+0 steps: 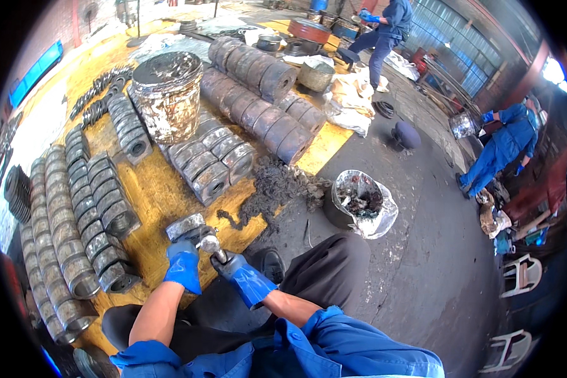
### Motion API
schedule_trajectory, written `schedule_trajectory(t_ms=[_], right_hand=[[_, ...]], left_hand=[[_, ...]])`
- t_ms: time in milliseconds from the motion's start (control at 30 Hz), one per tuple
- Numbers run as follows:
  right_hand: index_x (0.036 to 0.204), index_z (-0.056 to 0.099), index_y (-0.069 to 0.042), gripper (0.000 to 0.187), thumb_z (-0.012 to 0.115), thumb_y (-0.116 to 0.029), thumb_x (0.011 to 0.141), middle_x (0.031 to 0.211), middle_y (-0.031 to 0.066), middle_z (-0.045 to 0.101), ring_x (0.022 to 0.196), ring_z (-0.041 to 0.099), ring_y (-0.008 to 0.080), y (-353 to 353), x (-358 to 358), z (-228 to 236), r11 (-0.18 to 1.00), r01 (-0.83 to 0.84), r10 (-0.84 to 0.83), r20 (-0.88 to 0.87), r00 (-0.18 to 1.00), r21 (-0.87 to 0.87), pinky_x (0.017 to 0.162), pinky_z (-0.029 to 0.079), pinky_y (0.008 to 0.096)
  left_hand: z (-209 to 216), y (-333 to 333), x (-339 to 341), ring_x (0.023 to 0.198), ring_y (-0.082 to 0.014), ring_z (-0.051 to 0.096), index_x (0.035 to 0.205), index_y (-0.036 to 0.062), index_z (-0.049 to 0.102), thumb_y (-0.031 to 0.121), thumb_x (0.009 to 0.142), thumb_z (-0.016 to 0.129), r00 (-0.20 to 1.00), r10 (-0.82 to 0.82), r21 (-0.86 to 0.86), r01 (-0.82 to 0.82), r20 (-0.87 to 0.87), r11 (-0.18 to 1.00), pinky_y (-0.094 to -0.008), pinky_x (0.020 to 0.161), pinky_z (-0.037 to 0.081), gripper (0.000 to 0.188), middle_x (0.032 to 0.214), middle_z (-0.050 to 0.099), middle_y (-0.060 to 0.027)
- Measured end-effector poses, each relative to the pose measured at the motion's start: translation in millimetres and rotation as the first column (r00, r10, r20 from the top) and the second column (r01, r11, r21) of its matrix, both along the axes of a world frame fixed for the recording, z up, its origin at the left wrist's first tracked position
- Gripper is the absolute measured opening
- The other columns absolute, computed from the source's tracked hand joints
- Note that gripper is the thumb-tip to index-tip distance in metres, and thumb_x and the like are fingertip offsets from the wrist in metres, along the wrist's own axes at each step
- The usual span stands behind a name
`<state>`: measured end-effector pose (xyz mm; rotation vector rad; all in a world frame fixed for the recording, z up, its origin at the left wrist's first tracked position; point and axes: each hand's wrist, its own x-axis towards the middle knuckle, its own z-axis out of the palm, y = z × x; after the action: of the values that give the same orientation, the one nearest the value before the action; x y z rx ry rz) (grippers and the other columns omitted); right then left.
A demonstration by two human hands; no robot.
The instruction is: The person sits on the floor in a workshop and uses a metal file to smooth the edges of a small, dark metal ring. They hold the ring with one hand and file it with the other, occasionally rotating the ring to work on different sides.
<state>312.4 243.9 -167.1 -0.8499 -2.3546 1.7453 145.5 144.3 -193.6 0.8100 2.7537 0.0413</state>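
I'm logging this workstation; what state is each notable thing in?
Silvery rectangular metal block: at the blue-gloved left hand, grip unclear.
Silvery round-headed metal piece: held in the blue-gloved right hand.
Tall, stained pale bucket: upright.
Dark round bucket: uncovered, pale plastic liner folded over its rim, dark scraps inside.
Dark fibrous heap: loose, spread.
Grey metal cylinders: lying end to end in rows.

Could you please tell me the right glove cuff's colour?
The glossy right glove cuff is blue, clearest in the head view.
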Motion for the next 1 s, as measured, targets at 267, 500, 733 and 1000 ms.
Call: schedule_trajectory(t_ms=[267, 500, 733, 1000], right_hand=[[0.097, 0.068, -0.012, 0.032, 0.06, -0.04, 0.085, 0.093, 0.0167, 0.069, 0.092, 0.066, 0.0337, 4, -9, -65, 0.909, -0.23, 0.153, 0.234, 0.96, 0.349, 0.076, 0.052, 0.0428], [0.098, 0.066, -0.002, 0.023, 0.07, -0.022, 0.086, 0.085, 0.0059, 0.067, 0.077, 0.063, 0.0137, -2, 7, -42, 1.0, 0.017, -0.019, -0.159, 0.987, -0.017, 0.071, 0.052, 0.0299], [0.093, 0.067, -0.006, 0.015, 0.069, -0.019, 0.085, 0.066, 0.0007, 0.062, 0.056, 0.056, 0.0076, 3, 8, -113, 0.995, 0.027, -0.042, -0.171, 0.984, -0.091, 0.052, 0.047, 0.0265], [0.094, 0.066, -0.006, 0.02, 0.069, -0.024, 0.086, 0.068, 0.0023, 0.062, 0.056, 0.057, 0.0096, -1, 16, -84, 0.987, -0.055, 0.063, -0.05, 0.997, 0.151, 0.053, 0.048, 0.0278]], left_hand=[[-21, -6, -5, 0.112, -0.0273, 0.059, 0.125, 0.0201, 0.059, 0.036, 0.094, 0.05, 0.958, 0.09, 0.33, -0.181, 0.274, 0.926, -0.0341, 0.094, 0.047, 0.036, 0.125, 0.061, -0.0079], [9, -4, 11, 0.1, -0.0298, 0.066, 0.106, 0.0159, 0.071, 0.021, 0.09, 0.05, 0.994, 0.069, 0.039, -0.073, 0.09, 0.997, -0.0406, 0.083, 0.053, 0.027, 0.111, 0.068, -0.0111], [-4, -1, 19, 0.107, -0.0304, 0.063, 0.113, 0.0136, 0.068, 0.024, 0.091, 0.051, 0.924, 0.286, 0.153, -0.33, 0.253, 0.931, -0.0388, 0.089, 0.049, 0.029, 0.115, 0.066, -0.0118], [41, 0, 25, 0.106, -0.0347, 0.063, 0.112, 0.0067, 0.067, 0.03, 0.09, 0.052, 0.968, 0.06, 0.037, -0.072, 0.244, 0.997, -0.0405, 0.089, 0.048, 0.035, 0.117, 0.065, -0.0139]])
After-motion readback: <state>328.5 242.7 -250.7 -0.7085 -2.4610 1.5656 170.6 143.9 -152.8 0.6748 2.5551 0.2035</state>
